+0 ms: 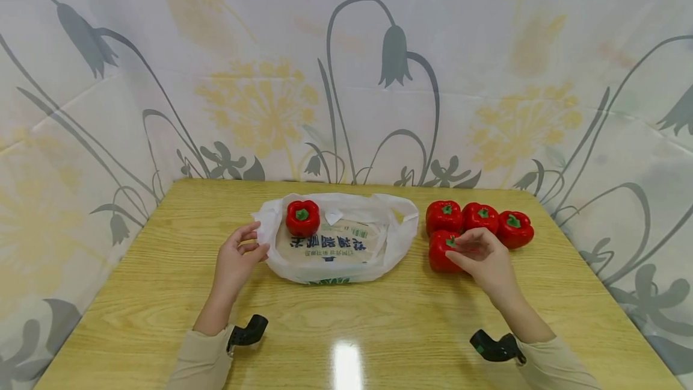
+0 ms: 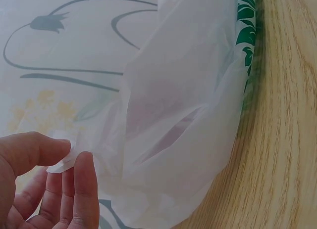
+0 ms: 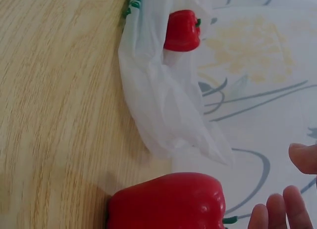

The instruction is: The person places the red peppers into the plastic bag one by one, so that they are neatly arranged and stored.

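Note:
A white plastic bag [image 1: 400, 239] with printed lettering lies spread open on the table. One red bell pepper [image 1: 303, 219] with a green stem is inside it, at its left back. My left hand [image 1: 240, 251] pinches the bag's left edge between thumb and fingers, and a bit of white film shows between them in the left wrist view. My right hand [image 1: 484, 260] hovers at a front red bell pepper [image 1: 441, 253] right of the bag, thumb and fingers apart. In the right wrist view this bell pepper [image 3: 168, 202] lies below the fingertips, its stem nearest them.
Behind the front pepper stand more red bell peppers, one at the left [image 1: 444, 216], one in the middle [image 1: 479, 216] and one at the right [image 1: 515, 229]. A flower-patterned curtain [image 1: 346, 77] rises behind the wooden table [image 1: 379, 324].

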